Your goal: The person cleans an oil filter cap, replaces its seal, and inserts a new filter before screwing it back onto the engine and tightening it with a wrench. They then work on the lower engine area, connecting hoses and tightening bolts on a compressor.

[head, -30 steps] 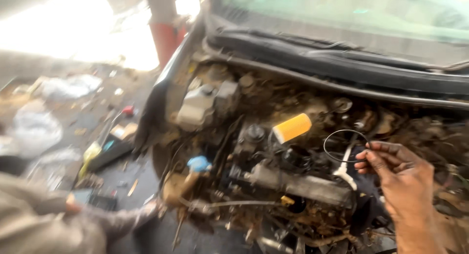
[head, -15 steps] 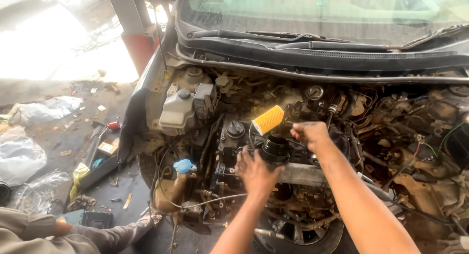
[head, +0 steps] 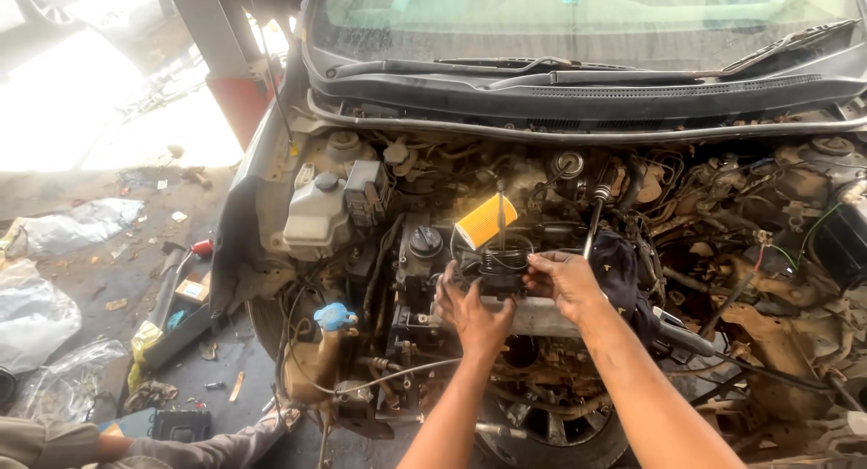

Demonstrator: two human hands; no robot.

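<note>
I look down into the open engine bay of a car. Both my hands meet on a small black engine part (head: 502, 272) with wires, on top of the engine. My left hand (head: 471, 308) grips it from the lower left. My right hand (head: 562, 281) holds it from the right, fingers pinched on its edge. Just above the part stands a yellow cylindrical filter (head: 485, 221). A black oil filler cap (head: 425, 241) sits to the left. The part's underside is hidden by my fingers.
A white fluid reservoir (head: 314, 216) stands at the bay's left. A blue cap (head: 333, 316) sits low on the left. A dark cloth (head: 619, 269) lies right of my hands. Another person's arm (head: 172, 449) lies at the bottom left, over a littered floor with plastic bags (head: 36, 315).
The view has swung right and steadied over the engine. My left hand came into view, and both hands have closed together on the black part below the yellow filter.
</note>
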